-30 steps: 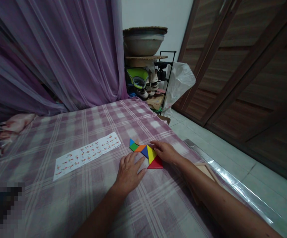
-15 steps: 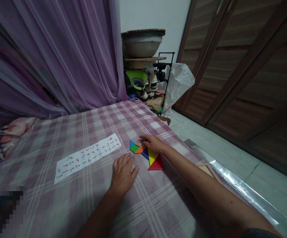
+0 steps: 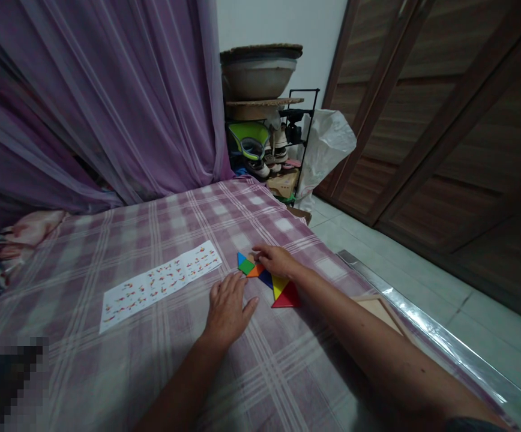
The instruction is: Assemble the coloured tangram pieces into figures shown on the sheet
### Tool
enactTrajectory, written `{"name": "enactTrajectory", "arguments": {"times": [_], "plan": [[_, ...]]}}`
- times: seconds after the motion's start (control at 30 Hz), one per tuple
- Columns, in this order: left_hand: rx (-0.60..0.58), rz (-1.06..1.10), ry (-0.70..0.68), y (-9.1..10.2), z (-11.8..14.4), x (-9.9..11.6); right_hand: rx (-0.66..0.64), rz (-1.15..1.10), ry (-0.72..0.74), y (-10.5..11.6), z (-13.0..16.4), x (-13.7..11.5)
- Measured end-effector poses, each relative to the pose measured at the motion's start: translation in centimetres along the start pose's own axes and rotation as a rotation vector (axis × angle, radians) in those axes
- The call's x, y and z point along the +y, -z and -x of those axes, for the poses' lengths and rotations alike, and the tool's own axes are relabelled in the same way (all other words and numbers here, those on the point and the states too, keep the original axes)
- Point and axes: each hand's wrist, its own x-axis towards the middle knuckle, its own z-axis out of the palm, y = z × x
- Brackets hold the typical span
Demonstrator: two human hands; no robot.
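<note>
Flat coloured tangram pieces lie joined on the checked bedsheet: a light blue triangle (image 3: 241, 258), a green piece (image 3: 246, 267), an orange piece (image 3: 256, 272), a dark blue piece (image 3: 266, 277), a yellow triangle (image 3: 279, 286) and a red triangle (image 3: 288, 297). A small tan piece (image 3: 251, 258) shows at the fingertips of my right hand (image 3: 276, 261), whose thumb and finger are curled about it. The hand and wrist cover part of the yellow and dark blue pieces. My left hand (image 3: 228, 306) rests palm down, fingers spread, its fingertips just short of the green piece.
A long printed sheet of small coloured figures (image 3: 159, 285) lies to the left. A shallow wooden tray (image 3: 380, 312) is partly behind my right forearm, near the bed's right edge and a shiny strip (image 3: 422, 324). A shoe rack (image 3: 305, 138) stands beyond the bed.
My left hand has shifted slightly forward and right, closer to the pieces. My right hand stays by the tan piece. The view has tilted a little.
</note>
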Motion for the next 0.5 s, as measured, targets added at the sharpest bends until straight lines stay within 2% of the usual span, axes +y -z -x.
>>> {"name": "enactTrajectory", "arguments": {"times": [0.17, 0.27, 0.37, 0.5], "plan": [[0.003, 0.027, -0.008, -0.1, 0.1, -0.2, 0.015, 0.019, -0.008, -0.1, 0.0, 0.0], [0.033, 0.042, -0.012, 0.4, -0.4, -0.7, 0.019, 0.039, -0.015, 0.1, 0.0, 0.2], [0.061, 0.014, 0.014, 1.6, -2.3, -1.5, 0.014, 0.077, -0.019, 0.6, 0.0, 0.7], [-0.002, -0.115, -0.002, 2.7, -5.8, -2.2, -0.002, 0.151, 0.027, 1.3, -0.3, 0.7]]}}
